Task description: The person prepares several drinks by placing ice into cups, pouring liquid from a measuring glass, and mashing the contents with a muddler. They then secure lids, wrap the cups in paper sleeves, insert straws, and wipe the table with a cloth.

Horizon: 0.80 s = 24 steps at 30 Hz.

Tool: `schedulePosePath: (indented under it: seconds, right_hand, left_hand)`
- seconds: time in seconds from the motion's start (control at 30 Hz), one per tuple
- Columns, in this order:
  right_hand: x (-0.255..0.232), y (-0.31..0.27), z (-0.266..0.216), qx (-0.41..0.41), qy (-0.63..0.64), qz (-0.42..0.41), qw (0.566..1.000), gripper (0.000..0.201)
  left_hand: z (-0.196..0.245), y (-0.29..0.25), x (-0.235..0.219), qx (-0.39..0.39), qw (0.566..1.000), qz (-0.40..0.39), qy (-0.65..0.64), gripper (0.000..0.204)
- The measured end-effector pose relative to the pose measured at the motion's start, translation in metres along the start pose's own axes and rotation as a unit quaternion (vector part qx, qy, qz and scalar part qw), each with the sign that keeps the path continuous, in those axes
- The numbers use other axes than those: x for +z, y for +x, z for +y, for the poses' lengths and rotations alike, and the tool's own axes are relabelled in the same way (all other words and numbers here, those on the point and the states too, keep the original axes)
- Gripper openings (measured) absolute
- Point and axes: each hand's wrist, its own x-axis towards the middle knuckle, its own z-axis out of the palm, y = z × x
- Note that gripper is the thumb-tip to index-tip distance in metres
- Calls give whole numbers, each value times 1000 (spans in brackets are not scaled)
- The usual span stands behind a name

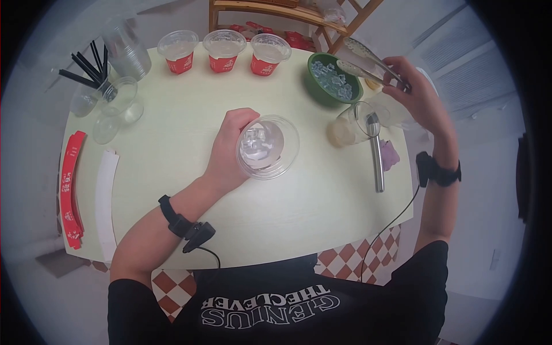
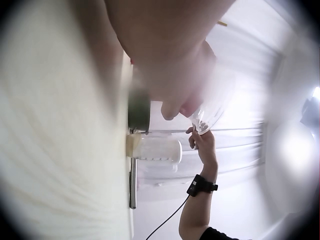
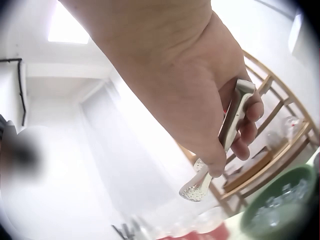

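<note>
My left hand [image 1: 227,152] grips a clear plastic cup [image 1: 268,146] over the middle of the table; ice pieces show inside it. At the upper right, my right hand [image 1: 415,92] holds metal tongs [image 1: 374,63], their two tips spread apart over the near side of a green bowl [image 1: 333,77] of ice cubes. In the right wrist view the tongs [image 3: 232,120] lie between thumb and fingers, with nothing between the tips. Below the bowl stands a clear jug [image 1: 349,125] with a pale brownish content.
Three lidded cups with red sleeves [image 1: 223,57] line the back edge. At left are stacked clear cups [image 1: 126,54], black straws [image 1: 92,66], loose lids [image 1: 109,126], red sleeves [image 1: 70,190] and a white strip [image 1: 107,201]. A metal-handled tool [image 1: 378,161] lies beside a purple cloth [image 1: 390,155].
</note>
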Motion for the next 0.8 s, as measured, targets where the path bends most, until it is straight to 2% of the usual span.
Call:
schedulePosePath:
  seconds: [0.07,0.13,0.17,0.23,0.3,0.37,0.43,0.63,0.73,0.8]
  right_hand:
    - [-10,-25,-24,-68,76,-30,994,50]
    - [-4,-48,-58,-150,140,-37,978,53]
    - [-2,-56,-78,-141,149,-54,977,56]
    - [11,-66,-105,-134,61,-59,987,55]
    - [35,-72,-119,-182,-44,-5,982,49]
    - [51,-74,-128,-211,-84,-13,974,39]
    - [68,-71,-137,-197,-126,-34,972,34]
    - [101,-57,-152,-204,-161,-56,964,24]
    - [114,-52,-156,-169,-187,-82,964,28]
    - [118,-49,-155,-170,-187,-85,964,28]
  left_hand:
    - [-3,-4,2,-19,999,15,-33,74]
    - [-9,-9,1,-32,998,-15,-52,93]
    - [-9,-10,0,-31,998,-18,-53,93]
    - [-8,-9,-2,-28,999,-22,-40,94]
    - [-8,-10,0,-37,999,-21,-33,95]
    - [-4,-9,-1,-46,999,-17,-22,96]
    - [4,-4,-1,-56,998,28,-19,79]
    - [0,-3,0,-30,999,32,28,78]
    - [0,-2,0,-6,997,36,70,74]
    - [0,-2,1,-20,997,42,67,72]
